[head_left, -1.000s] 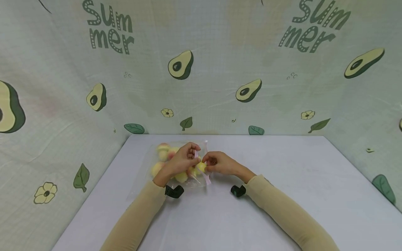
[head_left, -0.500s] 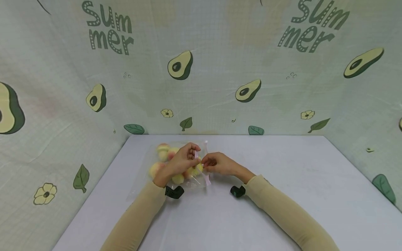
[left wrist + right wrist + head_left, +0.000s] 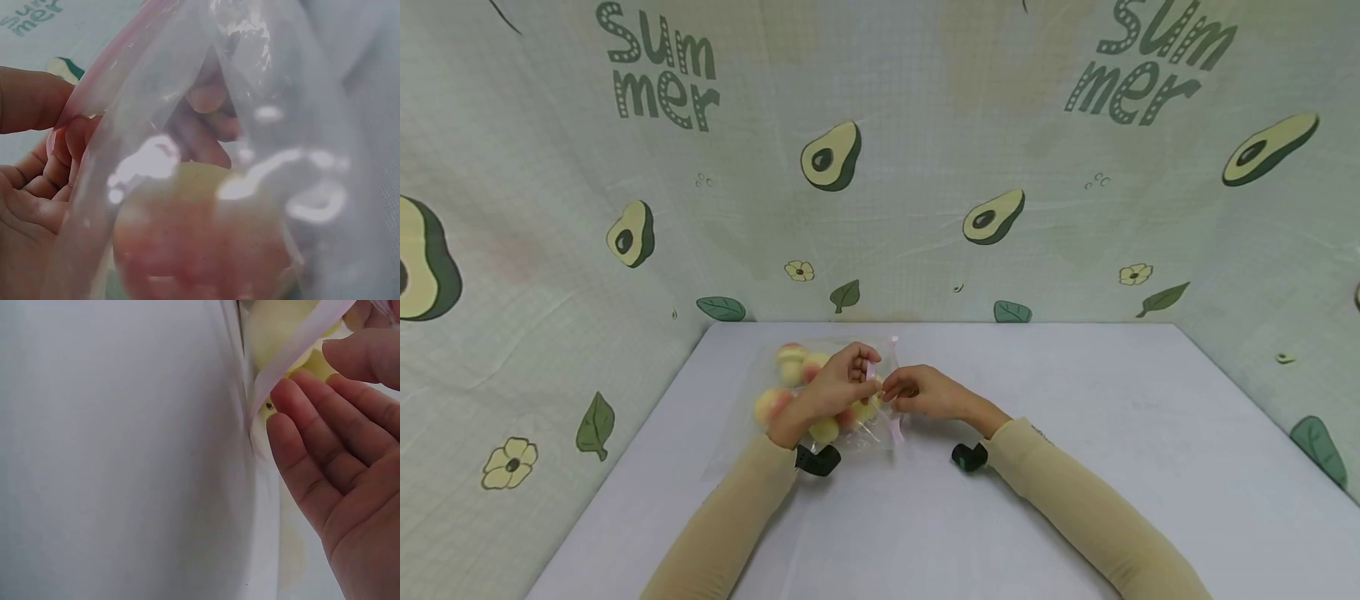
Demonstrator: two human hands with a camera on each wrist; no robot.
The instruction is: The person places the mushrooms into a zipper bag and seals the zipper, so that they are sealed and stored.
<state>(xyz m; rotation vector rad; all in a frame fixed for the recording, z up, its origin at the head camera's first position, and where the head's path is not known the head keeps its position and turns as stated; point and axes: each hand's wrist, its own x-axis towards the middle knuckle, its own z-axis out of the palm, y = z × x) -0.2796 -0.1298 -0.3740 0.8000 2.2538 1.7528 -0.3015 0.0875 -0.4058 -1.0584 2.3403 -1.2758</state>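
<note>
A clear zip bag [image 3: 880, 442] with a pink sealing strip [image 3: 897, 430] lies on the table's far left part. Inside it are several yellow-and-red peaches [image 3: 771, 406]. My left hand [image 3: 838, 383] pinches the bag's pink edge between thumb and fingers, holding the mouth raised. In the left wrist view one peach [image 3: 203, 237] shows large through the plastic. My right hand [image 3: 931, 392] is at the bag's mouth, its fingertips just at the opening. The right wrist view shows this hand's fingers [image 3: 312, 403] loosely bent and holding nothing, beside the strip and a yellow fruit [image 3: 275, 334].
A white table [image 3: 1075, 417] spreads to the right and in front of the bag. Behind it hangs a pale cloth [image 3: 910, 100] printed with avocados and leaves. Black wrist cameras [image 3: 968, 457] sit below both hands.
The yellow fruit by my right fingertips has moved left into the bag, and the peaches within have shifted slightly left. My left hand stays on the bag's edge.
</note>
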